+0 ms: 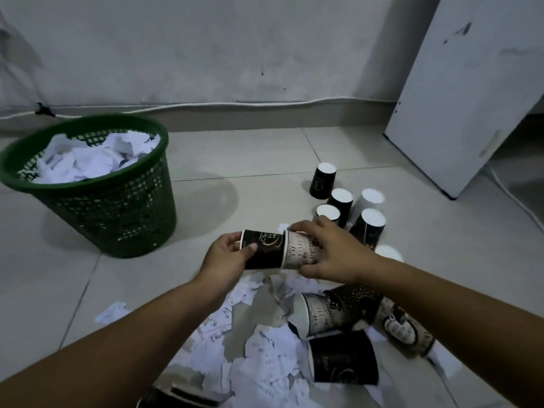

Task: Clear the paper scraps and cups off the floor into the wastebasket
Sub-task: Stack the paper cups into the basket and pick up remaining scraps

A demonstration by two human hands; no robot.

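My left hand (228,256) grips a black paper cup (265,248) lying sideways above the floor. My right hand (329,251) grips a pale patterned cup (300,251) whose mouth is slid over the black cup's end. Below them white paper scraps (265,348) cover the tiles, with several cups (338,316) lying on their sides among them. Several more cups (341,201) stand upside down behind my right hand. The green mesh wastebasket (117,207) stands at the left, filled with crumpled paper near its rim.
A grey wall with a white cable (235,104) along its base runs across the back. A white cabinet panel (459,113) leans at the right. One stray scrap (110,310) lies on bare tiles left of my left arm.
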